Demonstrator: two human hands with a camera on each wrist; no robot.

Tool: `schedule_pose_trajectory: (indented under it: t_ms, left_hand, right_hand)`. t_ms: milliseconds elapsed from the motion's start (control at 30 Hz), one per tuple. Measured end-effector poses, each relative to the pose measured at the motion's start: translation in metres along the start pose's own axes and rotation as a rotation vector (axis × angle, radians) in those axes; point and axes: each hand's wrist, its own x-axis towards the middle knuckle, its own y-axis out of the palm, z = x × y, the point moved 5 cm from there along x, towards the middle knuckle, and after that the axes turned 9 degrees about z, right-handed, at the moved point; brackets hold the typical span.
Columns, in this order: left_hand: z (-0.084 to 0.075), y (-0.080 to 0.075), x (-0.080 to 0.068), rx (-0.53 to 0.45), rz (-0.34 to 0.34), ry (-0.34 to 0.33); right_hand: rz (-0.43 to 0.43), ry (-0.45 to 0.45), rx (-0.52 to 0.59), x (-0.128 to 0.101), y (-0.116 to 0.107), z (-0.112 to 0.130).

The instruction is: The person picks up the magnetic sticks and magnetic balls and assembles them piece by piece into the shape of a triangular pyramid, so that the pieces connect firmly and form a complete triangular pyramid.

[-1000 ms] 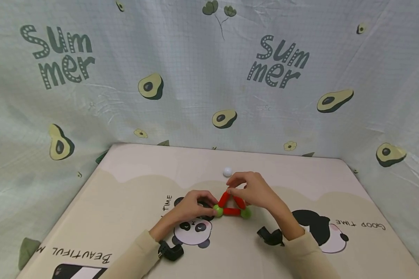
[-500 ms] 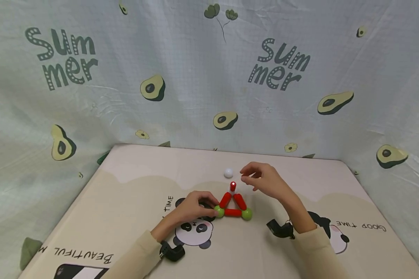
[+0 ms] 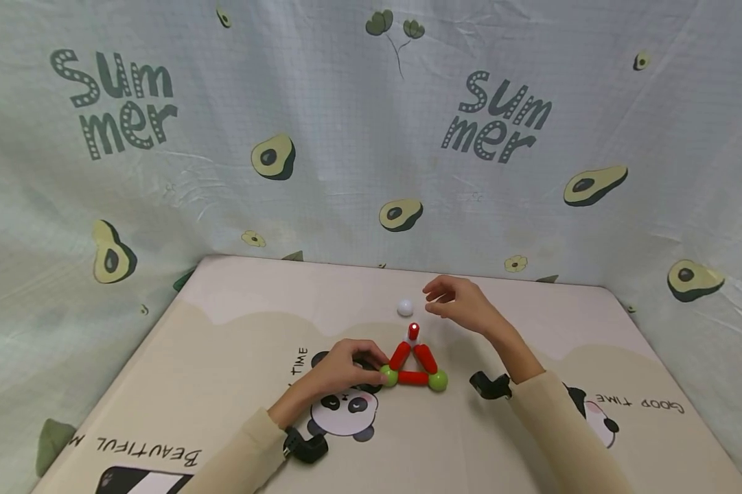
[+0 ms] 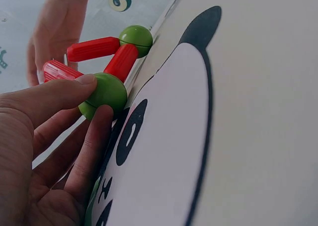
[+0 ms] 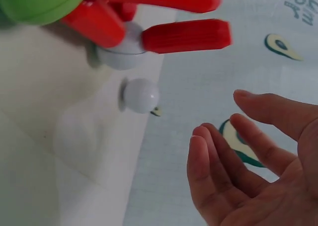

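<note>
A triangle of red rods (image 3: 412, 377) lies on the panda mat, with a green ball at each base corner. A short red rod (image 3: 413, 332) stands upright on its apex. My left hand (image 3: 379, 370) pinches the left green ball (image 3: 388, 375); the left wrist view shows thumb and finger on this ball (image 4: 104, 94). The right green ball (image 3: 438, 381) is free. My right hand (image 3: 432, 300) hovers open behind the apex and holds nothing, just right of a loose white ball (image 3: 404, 307). In the right wrist view its relaxed fingers (image 5: 223, 171) are apart from the white ball (image 5: 140, 95).
The beige mat (image 3: 222, 357) with panda prints covers the table. An avocado-print cloth (image 3: 346, 137) walls in the back and both sides. A green scrap (image 3: 49, 439) lies off the mat's left edge. Black wrist mounts (image 3: 305, 444) sit on both forearms.
My right hand let go of the upright red rod at the apex and moved back and right, opening beside the white ball. The left hand kept its pinch on the green ball.
</note>
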Motion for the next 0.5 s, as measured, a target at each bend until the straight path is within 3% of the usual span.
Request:
schedule_pose_trajectory:
  t_ms: [333,500]
  left_hand:
    - [0.002,-0.001,0.0,0.01,0.001,0.001]
    - [0.001,0.0,0.0,0.008,0.003,0.004]
  right_hand:
    - [0.086,-0.041,-0.05,0.031,0.021,-0.01]
    - [0.128,-0.024,0.001,0.041,0.03,-0.015]
